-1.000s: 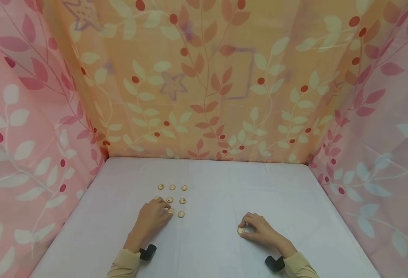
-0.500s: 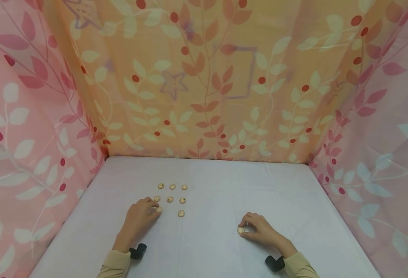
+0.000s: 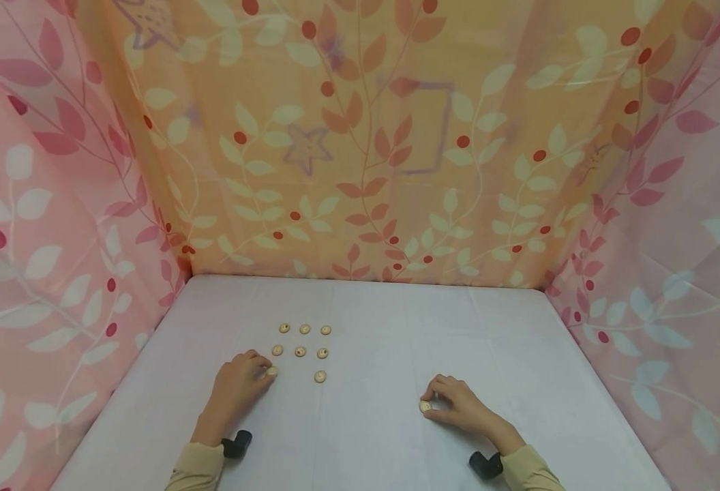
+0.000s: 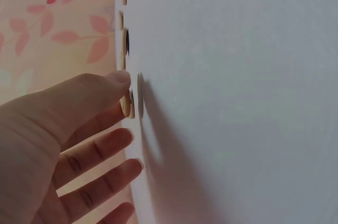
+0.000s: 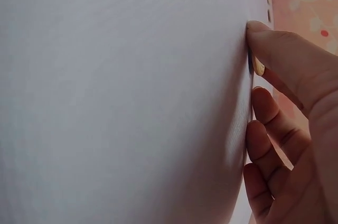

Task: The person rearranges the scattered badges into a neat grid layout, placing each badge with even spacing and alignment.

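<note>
Small cream wooden buttons (image 3: 300,351) lie in rows on the white table (image 3: 366,327), with one more button (image 3: 320,376) below them. The straight fingers of my left hand (image 3: 240,382) touch another button (image 3: 271,371) on the table at the lower left of the group. The left wrist view shows that button (image 4: 127,105) edge-on under a fingertip (image 4: 119,78). My right hand (image 3: 455,402) rests apart at the right, with its curled fingers pinching a single button (image 3: 425,406). That button (image 5: 259,66) is mostly hidden in the right wrist view.
Leaf-patterned cloth walls stand on three sides: orange at the back (image 3: 360,170), pink at the left (image 3: 59,239) and at the right (image 3: 661,259). Both wrists wear black camera mounts (image 3: 237,443).
My left hand has moved to the left, taking its button from the bottom middle of the group to the bottom left. The right hand has kept still.
</note>
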